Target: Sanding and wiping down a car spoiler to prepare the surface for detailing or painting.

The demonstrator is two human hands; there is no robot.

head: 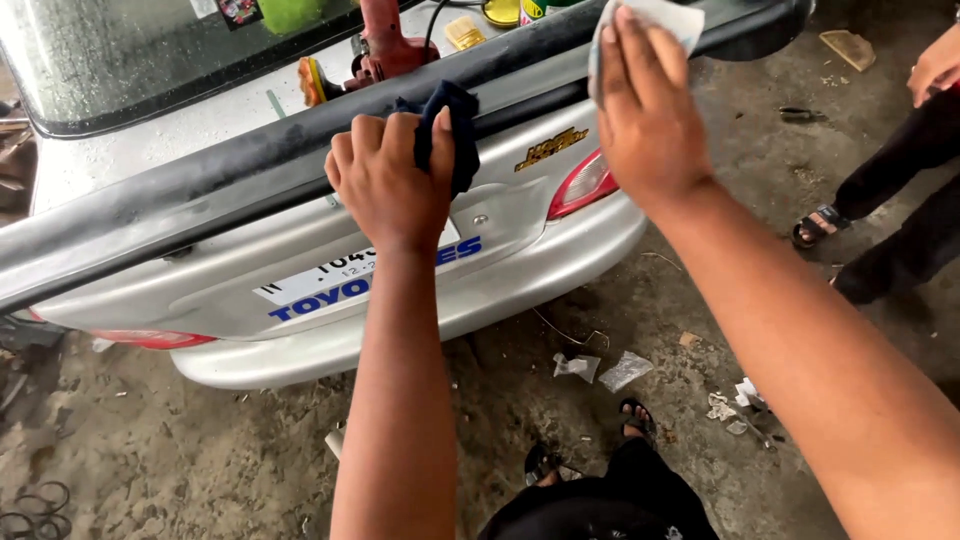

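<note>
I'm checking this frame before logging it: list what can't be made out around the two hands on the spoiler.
- Head view: left hand covers most of the dark cloth.
- Right hand hides the pale sheet, also cut by the top edge.
- Left forearm blocks the plate's middle.
- Red tool cropped at top.

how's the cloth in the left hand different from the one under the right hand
The dark cloth in the left hand is navy and bunched in a closed grip; the pale cloth under the right hand is whitish and pressed flat by an open palm. The dark one sits mid-spoiler, the pale one nearer its end. Both touch the spoiler.
</note>
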